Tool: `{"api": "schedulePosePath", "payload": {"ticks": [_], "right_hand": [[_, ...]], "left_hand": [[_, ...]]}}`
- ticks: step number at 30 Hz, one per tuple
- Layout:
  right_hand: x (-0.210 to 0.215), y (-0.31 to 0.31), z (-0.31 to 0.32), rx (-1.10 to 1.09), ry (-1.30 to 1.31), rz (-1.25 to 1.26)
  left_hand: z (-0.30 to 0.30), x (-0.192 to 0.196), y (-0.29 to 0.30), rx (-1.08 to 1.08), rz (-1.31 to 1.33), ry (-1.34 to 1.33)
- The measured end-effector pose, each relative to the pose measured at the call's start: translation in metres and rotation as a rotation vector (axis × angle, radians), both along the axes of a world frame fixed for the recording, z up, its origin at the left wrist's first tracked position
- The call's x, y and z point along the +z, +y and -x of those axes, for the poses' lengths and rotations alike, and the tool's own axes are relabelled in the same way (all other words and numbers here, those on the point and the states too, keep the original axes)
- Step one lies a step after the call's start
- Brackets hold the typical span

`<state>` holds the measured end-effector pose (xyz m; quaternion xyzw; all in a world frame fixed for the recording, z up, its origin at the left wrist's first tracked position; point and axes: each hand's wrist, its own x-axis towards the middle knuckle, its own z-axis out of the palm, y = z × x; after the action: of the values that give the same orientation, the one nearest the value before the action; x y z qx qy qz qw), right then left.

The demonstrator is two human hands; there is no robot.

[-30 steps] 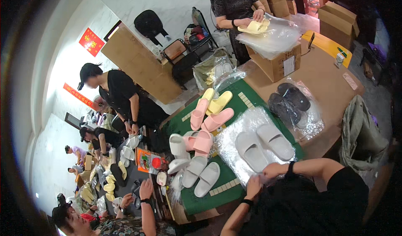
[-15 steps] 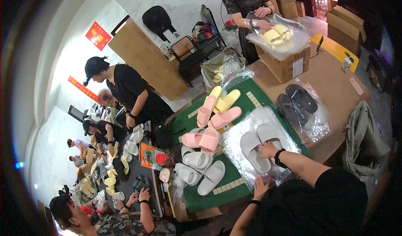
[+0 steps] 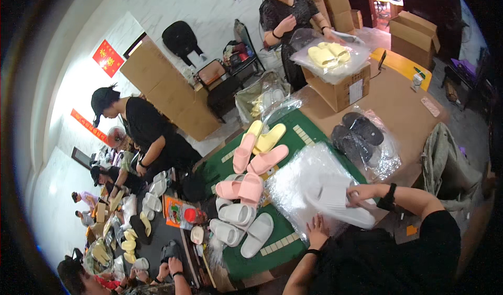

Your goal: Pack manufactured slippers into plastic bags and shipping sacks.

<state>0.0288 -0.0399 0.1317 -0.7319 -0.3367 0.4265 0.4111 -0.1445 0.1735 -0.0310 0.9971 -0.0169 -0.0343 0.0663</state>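
Observation:
Flat on the front edge of a stack of clear plastic bags [image 3: 291,200] lies my left hand [image 3: 317,233], fingers spread and holding nothing. My right hand [image 3: 359,194] grips a pair of pale grey slippers [image 3: 330,193] over the stack. Motion blurs the slippers, and the fingers partly hide behind them. Left of the bags, several more pale grey slippers [image 3: 258,235] rest on a green mat [image 3: 285,250]. Behind those are pink slippers [image 3: 267,159] and yellow slippers [image 3: 271,139].
Dark slippers [image 3: 357,138] in clear plastic lie at the table's right. Beyond them, a co-worker [image 3: 285,28] stands behind a carton [image 3: 339,88] with bagged yellow slippers [image 3: 328,55] on top. A grey sack [image 3: 445,159] hangs at the right edge. Other people work at a dark table [image 3: 167,227] on the left.
My right hand has turned the grey slippers and drawn them right, across the bags. My left hand has flattened on the plastic. The far co-worker's one hand has lifted off the yellow slippers' bag.

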Motion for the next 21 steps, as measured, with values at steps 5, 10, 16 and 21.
{"api": "schedulePosePath", "payload": {"ticks": [5, 10, 16, 21], "right_hand": [[-0.03, -0.03, 0.033, 0.379, 0.602, -0.044], [-0.047, -0.025, 0.062, 0.204, 0.768, -0.087], [-0.037, -0.03, 0.06, 0.035, 0.401, -0.001], [-0.038, -0.008, 0.06, -0.065, 0.297, 0.166]], "left_hand": [[-0.026, 0.024, 0.02, 0.033, 0.544, -0.079], [-0.049, -0.023, 0.055, -0.195, 0.153, -0.244], [-0.064, 0.063, 0.028, 0.107, 0.311, -0.066], [-0.052, 0.035, 0.025, 0.202, 0.354, -0.544]]}}
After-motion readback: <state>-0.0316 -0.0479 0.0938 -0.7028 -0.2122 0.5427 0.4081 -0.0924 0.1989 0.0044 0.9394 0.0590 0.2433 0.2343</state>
